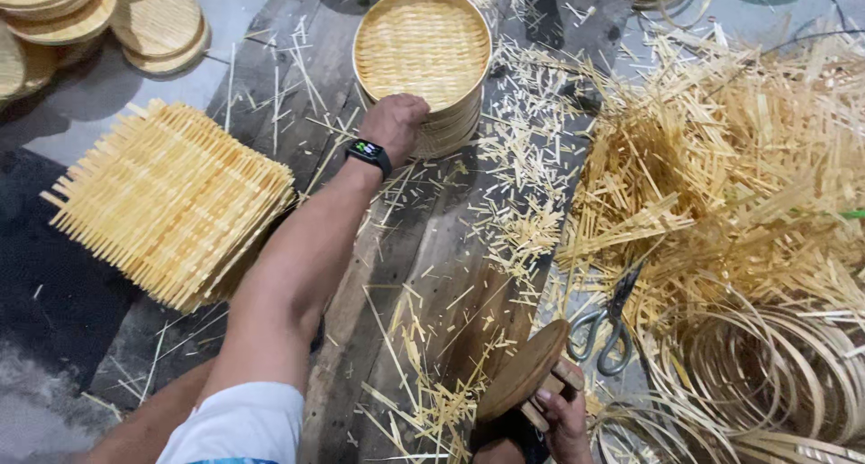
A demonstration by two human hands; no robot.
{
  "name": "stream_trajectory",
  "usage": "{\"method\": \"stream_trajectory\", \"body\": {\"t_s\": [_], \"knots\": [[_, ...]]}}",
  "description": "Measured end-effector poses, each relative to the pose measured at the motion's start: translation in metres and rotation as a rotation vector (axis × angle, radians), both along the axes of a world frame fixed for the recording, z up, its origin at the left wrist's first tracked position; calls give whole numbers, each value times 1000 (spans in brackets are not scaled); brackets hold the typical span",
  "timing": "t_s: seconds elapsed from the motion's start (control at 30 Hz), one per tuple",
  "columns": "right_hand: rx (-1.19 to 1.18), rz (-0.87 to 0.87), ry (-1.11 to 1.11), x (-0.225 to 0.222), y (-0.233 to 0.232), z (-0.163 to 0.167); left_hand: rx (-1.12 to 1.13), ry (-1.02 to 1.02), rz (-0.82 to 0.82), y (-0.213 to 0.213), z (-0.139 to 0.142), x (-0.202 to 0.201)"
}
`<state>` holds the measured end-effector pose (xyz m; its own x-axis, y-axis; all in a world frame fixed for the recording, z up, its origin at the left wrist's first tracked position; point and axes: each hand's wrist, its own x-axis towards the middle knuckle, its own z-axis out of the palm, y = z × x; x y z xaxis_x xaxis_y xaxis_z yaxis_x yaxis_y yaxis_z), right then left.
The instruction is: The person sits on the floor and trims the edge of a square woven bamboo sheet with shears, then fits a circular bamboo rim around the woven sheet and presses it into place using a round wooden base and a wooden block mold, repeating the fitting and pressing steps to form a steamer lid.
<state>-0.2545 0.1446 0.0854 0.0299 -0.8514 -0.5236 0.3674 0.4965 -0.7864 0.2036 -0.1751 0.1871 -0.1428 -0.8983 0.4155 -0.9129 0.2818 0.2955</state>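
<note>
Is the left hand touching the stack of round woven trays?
Touching. The head view shows the left hand closed over the near rim of the stack of round woven trays, fingers curled on the edge with no gap visible.

Pale yellow woven tray stack (422, 59), black wristband (368, 154); grey-handled scissors (609, 324)

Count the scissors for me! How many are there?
1. The scissors lie on the floor among bamboo strips, just above the right hand holding a round wooden tool. The heap could hide more.
</note>
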Motion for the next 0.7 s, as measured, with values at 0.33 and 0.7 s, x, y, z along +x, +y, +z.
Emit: {"method": "stream_trajectory", "body": {"t_s": [0.33, 0.7], "knots": [[-71, 54, 58, -2, 3, -18, -108, -98, 76, 14, -7, -13], [10, 182, -735, 37, -48, -45, 795, 735, 253, 179, -117, -118]]}}
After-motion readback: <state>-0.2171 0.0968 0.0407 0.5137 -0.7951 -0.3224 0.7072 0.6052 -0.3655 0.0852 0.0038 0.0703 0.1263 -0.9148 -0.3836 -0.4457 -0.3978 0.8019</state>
